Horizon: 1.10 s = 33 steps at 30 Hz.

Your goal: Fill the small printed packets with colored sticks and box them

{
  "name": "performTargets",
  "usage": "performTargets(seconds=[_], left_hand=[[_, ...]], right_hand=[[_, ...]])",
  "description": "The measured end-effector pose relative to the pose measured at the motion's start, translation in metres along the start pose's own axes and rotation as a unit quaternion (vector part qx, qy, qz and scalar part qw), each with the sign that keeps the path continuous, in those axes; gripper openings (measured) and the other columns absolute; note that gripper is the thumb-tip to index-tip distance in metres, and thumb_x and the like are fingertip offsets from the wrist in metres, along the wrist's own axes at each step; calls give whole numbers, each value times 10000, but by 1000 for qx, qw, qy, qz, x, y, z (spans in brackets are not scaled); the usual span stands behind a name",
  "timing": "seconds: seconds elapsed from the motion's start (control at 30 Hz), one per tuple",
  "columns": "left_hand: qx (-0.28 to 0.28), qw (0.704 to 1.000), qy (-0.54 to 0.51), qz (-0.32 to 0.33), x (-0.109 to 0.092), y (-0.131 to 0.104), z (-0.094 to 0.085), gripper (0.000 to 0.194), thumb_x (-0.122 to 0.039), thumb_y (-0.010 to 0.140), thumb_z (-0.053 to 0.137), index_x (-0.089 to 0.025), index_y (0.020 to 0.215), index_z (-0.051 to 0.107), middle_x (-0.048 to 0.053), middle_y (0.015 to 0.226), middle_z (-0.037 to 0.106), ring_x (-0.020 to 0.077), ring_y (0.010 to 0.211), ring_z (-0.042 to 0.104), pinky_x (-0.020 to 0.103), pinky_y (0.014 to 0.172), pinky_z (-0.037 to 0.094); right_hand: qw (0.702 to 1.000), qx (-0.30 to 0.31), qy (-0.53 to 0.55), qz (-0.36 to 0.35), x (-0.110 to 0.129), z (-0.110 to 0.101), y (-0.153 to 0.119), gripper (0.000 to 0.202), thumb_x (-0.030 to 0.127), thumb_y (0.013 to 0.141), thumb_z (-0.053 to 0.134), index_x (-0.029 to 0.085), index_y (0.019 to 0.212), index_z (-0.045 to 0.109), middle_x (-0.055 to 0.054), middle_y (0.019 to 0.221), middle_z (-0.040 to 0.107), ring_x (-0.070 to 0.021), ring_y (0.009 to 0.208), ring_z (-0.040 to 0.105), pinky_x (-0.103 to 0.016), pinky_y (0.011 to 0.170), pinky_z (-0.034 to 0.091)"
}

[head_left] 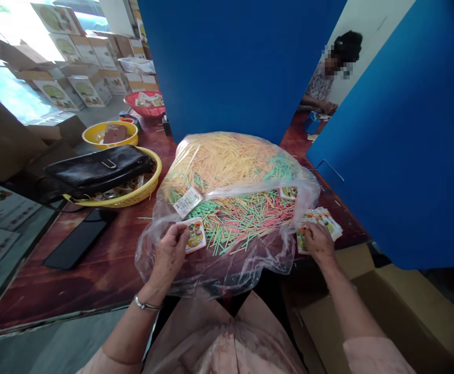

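Note:
My left hand (pixel 171 245) pinches the left side of a small printed packet (pixel 197 236) with a red-and-white edge, at the left front of a clear plastic bag (pixel 235 280). Inside the opened bag lies a heap of thin coloured sticks (pixel 242 218), green, pink and yellow-orange. Just behind the left hand, a stack of printed cards (pixel 188 201) rests on the plastic. My right hand (pixel 317 240) has its fingers closed on a printed packet (pixel 302 242) at the bag's right side. A pile of similar packets (pixel 330 224) lies beside that hand. Another packet (pixel 288 192) sits among the sticks.
A yellow basket (pixel 149 192) carrying a black handbag (pixel 102 169) stands on the left, with a dark phone (pixel 77 239) before it. Blue panels (pixel 230 67) rise behind and at right. An open cardboard box (pixel 367 301) is below right. Another person (pixel 322 83) works beyond the panels.

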<state>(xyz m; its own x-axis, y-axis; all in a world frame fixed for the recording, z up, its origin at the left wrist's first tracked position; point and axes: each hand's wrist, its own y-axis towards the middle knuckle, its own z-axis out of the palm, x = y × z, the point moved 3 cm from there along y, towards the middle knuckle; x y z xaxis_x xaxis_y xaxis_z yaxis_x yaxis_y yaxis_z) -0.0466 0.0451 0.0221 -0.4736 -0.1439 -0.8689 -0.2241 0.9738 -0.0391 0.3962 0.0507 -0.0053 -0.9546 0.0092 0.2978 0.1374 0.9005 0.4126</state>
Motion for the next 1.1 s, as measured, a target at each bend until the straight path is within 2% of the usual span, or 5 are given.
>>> performTargets(seconds=[0.2, 0.33, 0.5, 0.7, 1.1], left_hand=[[-32, 970, 240, 30, 8, 4, -18, 208, -345, 811, 454, -195, 891, 575, 50, 861, 656, 186, 761, 610, 262, 679, 440], [-26, 945, 325, 32, 2, 7, -11, 245, -351, 817, 455, -152, 916, 559, 107, 911, 631, 215, 815, 603, 289, 705, 442], [-10, 931, 365, 3, 3, 13, -4, 324, -405, 810, 475, -125, 957, 543, 146, 913, 624, 257, 855, 601, 325, 712, 437], [54, 942, 332, -19, 11, 21, 1, 283, -399, 798, 501, -140, 907, 541, 120, 831, 647, 233, 804, 621, 280, 637, 417], [-12, 975, 222, -24, 27, 29, 6, 109, -223, 687, 524, -156, 743, 590, 63, 697, 645, 190, 622, 588, 259, 545, 379]], right_hand=[[996, -49, 3, -78, 64, -2, 14, 312, 217, 829, 416, 153, 1073, 600, -136, 1054, 606, -276, 1000, 507, -438, 902, 371], [954, 102, 185, -214, 151, 14, 21, 279, 220, 888, 375, 204, 1067, 588, -74, 1004, 627, -208, 979, 541, -364, 896, 422], [905, 263, 99, -318, 225, 56, 19, 251, 163, 857, 458, 130, 1074, 582, -121, 1049, 630, -215, 1049, 526, -377, 967, 389], [906, 303, -101, -277, 247, 75, 29, 214, 60, 748, 545, 118, 917, 663, -183, 968, 656, -273, 1008, 568, -379, 872, 436], [919, 250, -103, -286, 250, 78, 16, 287, 78, 841, 395, 58, 943, 662, -227, 957, 645, -292, 955, 566, -422, 850, 409]])
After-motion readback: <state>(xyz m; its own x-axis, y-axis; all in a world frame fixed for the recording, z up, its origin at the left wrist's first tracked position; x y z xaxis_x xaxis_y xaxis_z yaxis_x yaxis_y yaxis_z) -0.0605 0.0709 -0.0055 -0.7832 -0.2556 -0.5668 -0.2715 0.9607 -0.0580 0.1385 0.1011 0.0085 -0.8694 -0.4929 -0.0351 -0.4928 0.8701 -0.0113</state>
